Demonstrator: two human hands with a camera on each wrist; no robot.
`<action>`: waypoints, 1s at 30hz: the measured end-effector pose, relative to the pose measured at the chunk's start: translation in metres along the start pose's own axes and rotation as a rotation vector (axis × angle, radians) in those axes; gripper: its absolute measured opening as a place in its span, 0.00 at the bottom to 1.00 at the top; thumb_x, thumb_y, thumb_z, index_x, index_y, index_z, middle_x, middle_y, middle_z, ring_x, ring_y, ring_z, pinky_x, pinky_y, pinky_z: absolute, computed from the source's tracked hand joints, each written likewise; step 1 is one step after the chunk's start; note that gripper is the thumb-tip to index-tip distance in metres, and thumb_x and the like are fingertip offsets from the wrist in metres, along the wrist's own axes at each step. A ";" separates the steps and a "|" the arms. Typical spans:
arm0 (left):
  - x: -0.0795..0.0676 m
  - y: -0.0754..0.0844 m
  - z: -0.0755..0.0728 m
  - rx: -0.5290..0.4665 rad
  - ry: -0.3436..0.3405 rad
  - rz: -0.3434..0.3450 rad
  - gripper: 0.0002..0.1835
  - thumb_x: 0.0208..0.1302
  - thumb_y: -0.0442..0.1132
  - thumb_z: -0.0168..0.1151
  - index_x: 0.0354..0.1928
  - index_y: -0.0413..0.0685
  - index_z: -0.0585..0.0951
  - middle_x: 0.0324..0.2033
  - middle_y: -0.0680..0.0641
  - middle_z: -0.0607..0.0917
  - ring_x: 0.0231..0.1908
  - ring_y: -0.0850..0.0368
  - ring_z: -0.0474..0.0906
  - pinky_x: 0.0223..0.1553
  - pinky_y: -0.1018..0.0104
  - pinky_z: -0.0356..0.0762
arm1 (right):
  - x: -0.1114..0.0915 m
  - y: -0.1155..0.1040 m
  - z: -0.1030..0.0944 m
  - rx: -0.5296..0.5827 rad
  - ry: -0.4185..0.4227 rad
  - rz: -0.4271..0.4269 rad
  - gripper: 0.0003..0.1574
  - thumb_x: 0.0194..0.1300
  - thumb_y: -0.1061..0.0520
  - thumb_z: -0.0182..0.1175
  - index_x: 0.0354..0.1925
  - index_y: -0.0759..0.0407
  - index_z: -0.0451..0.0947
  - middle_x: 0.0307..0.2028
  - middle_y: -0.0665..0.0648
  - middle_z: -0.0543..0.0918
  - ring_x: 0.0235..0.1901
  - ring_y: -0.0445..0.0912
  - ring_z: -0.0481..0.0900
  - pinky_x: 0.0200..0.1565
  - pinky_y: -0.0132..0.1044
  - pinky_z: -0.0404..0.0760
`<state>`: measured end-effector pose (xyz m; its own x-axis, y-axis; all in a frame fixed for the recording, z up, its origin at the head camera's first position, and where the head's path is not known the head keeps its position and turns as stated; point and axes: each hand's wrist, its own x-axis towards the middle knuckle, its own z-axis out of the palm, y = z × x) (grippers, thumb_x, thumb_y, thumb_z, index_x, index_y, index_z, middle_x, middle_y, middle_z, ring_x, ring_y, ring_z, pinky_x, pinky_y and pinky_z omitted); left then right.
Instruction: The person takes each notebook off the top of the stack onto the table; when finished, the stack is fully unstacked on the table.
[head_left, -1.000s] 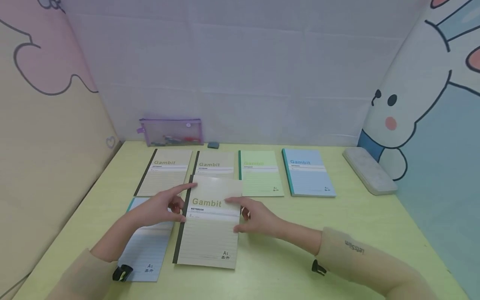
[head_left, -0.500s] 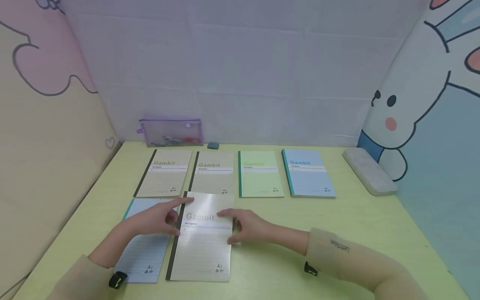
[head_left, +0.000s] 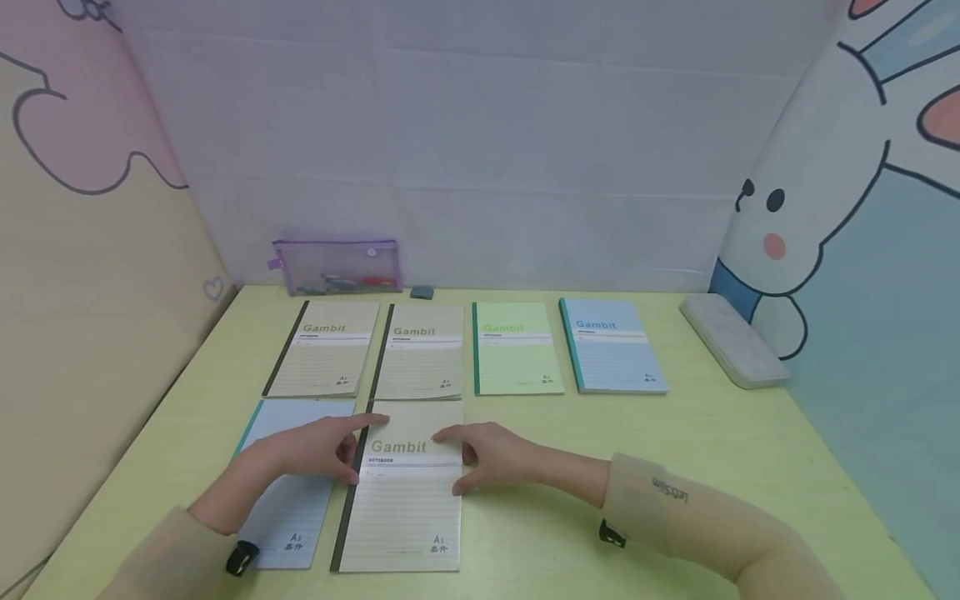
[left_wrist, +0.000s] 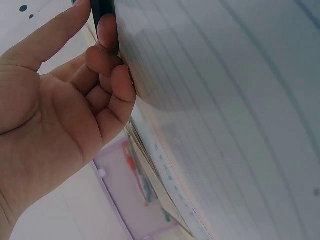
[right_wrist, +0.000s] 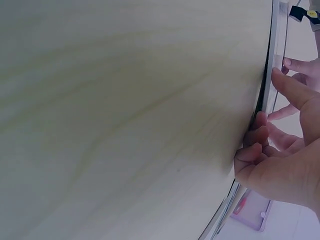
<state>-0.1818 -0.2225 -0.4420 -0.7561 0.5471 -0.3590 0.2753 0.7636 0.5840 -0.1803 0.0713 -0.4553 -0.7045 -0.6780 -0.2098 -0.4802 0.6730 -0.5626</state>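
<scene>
A grey-beige "Gambit" notebook [head_left: 405, 517] with a dark spine lies in the front row, its top edge against the notebook behind. My left hand [head_left: 318, 448] grips its spine side, index finger on the cover and thumb at the edge; the other fingers curl under the palm. From the other side my right hand [head_left: 498, 457] holds the right edge the same way, index fingertip beside the printed title. In the left wrist view, the left hand [left_wrist: 75, 100] has its curled fingers close over a lined blue notebook [left_wrist: 210, 110]. The right wrist view has the right hand [right_wrist: 285, 150] along the notebook's edge.
Left of it lies the blue notebook [head_left: 288, 517], partly under my left forearm. Behind are two beige notebooks, one at left [head_left: 322, 358] and another [head_left: 420, 362], then a green notebook [head_left: 517, 358] and a blue notebook stack [head_left: 618, 358]. A purple pencil pouch [head_left: 337, 267], small eraser-like block [head_left: 422, 292] and grey case [head_left: 735, 342] stand farther back.
Both hands have brought the beige notebook toward the front and slightly left, down onto the table. The beige notebook behind it is now uncovered. The hands keep hold.
</scene>
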 end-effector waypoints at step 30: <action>0.022 0.077 -0.067 0.076 0.256 0.251 0.35 0.60 0.42 0.65 0.69 0.57 0.64 0.33 0.58 0.80 0.31 0.61 0.75 0.31 0.66 0.76 | -0.083 0.015 -0.131 -0.168 0.343 -0.138 0.42 0.55 0.50 0.70 0.66 0.49 0.65 0.35 0.44 0.72 0.29 0.41 0.66 0.31 0.31 0.69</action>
<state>-0.2169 -0.1747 -0.3562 -0.7810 0.6244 -0.0117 0.5073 0.6452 0.5713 -0.1970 0.1760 -0.3417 -0.7470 -0.6469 0.1534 -0.6413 0.6403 -0.4227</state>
